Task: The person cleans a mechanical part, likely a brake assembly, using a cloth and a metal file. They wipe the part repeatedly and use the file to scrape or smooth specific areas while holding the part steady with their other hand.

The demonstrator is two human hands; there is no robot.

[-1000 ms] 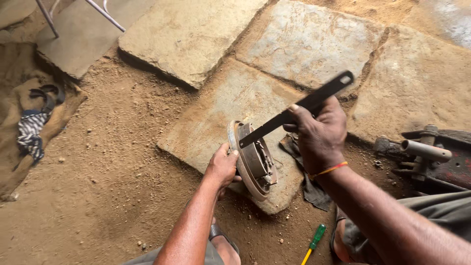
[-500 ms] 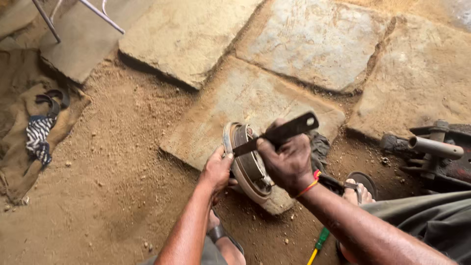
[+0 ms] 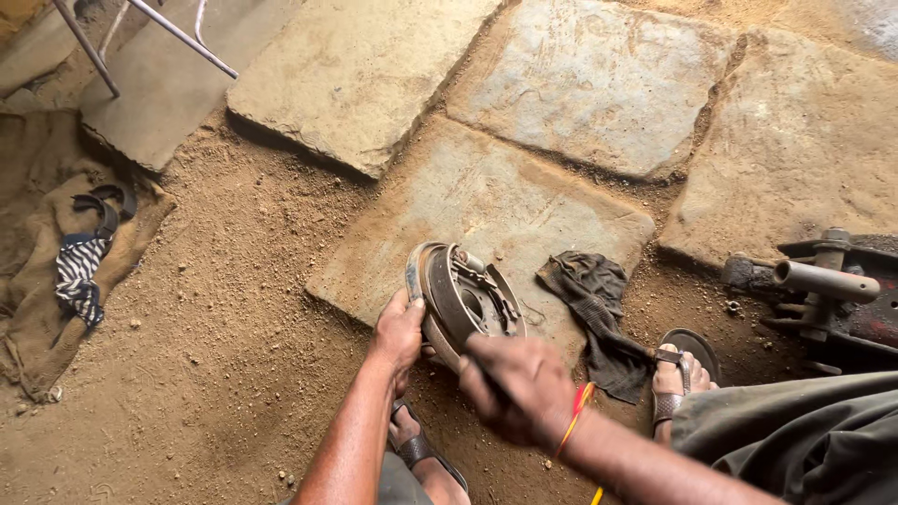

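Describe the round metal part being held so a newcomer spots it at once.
Find the flat stone slab in the middle of the dirt floor. On its near edge stands a rusty round brake plate, steadied by the left hand. Unlike the limp dark rag beside it, it is rigid, circular metal.

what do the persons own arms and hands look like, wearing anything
Both forearms are bare, no sleeves and no gloves. The left hand wears nothing on hand or wrist. The right hand has a thin red and orange thread band round its wrist. Both hands look dusty and grimy.
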